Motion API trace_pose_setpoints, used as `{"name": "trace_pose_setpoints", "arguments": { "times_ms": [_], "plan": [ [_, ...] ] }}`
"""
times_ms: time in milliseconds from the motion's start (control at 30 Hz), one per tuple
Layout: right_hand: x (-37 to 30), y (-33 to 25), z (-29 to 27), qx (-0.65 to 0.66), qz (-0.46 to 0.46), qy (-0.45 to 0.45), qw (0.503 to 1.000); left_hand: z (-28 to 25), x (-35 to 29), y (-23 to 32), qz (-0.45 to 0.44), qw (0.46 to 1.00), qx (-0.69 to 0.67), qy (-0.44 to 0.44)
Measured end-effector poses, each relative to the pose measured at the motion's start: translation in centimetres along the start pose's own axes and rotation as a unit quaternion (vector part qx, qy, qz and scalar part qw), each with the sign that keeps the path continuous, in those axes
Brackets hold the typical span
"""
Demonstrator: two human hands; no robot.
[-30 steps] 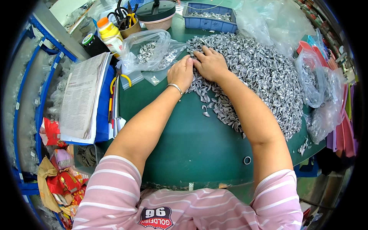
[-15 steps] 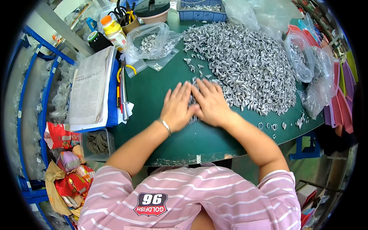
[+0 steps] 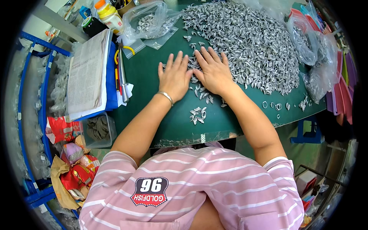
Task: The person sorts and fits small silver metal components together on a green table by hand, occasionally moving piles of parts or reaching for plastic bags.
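Both my hands lie palm down on the green tabletop, over some small silvery curved metal pieces. My left hand has its fingers spread and wears a bangle at the wrist. My right hand, fingers also apart, rests at the left edge of a big pile of the metal pieces. The two thumbs nearly meet. Some pieces show between and below my hands, and a small separate cluster lies nearer the table's front edge. What is under my palms is hidden.
Left of my hands lie pliers, a tapered metal rod and a newspaper. An open plastic bag of pieces stands behind. Several loose rings lie at right, near filled plastic bags. A plastic tub adjoins the left edge.
My hands have slid away from me across the table, and their fingers have spread wider. A small cluster of metal pieces now shows near the front edge. The whole view has shifted slightly.
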State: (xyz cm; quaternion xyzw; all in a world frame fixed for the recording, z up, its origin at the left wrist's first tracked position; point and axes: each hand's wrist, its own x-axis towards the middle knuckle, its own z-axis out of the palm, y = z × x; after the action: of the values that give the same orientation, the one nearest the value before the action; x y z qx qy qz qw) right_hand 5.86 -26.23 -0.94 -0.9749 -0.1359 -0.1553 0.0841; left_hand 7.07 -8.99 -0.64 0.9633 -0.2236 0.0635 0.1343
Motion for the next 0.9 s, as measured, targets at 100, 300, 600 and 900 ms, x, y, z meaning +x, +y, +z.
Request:
{"name": "trace_pose_setpoints", "arguments": {
  "times_ms": [100,300,600,900],
  "plan": [
    [-0.3,-0.4,0.1,0.02,-0.012,-0.021,1.0,-0.2,0.0,-1.4,0.014,1.0,-0.018,-0.015],
    [-9.4,-0.1,-5.3,0.061,-0.047,-0.12,0.99,-2.8,-7.5,-1.0,0.086,0.991,-0.038,-0.091],
    [-10.0,-4.2,-4.2,0.119,-0.044,-0.107,0.986,-1.2,-4.9,0.1,0.139,0.989,-0.021,-0.038],
    [-9.7,-4.2,-4.6,0.13,0.008,-0.031,0.991,-2.4,-8.8,-1.9,0.096,0.988,-0.117,0.022]
  ]
}}
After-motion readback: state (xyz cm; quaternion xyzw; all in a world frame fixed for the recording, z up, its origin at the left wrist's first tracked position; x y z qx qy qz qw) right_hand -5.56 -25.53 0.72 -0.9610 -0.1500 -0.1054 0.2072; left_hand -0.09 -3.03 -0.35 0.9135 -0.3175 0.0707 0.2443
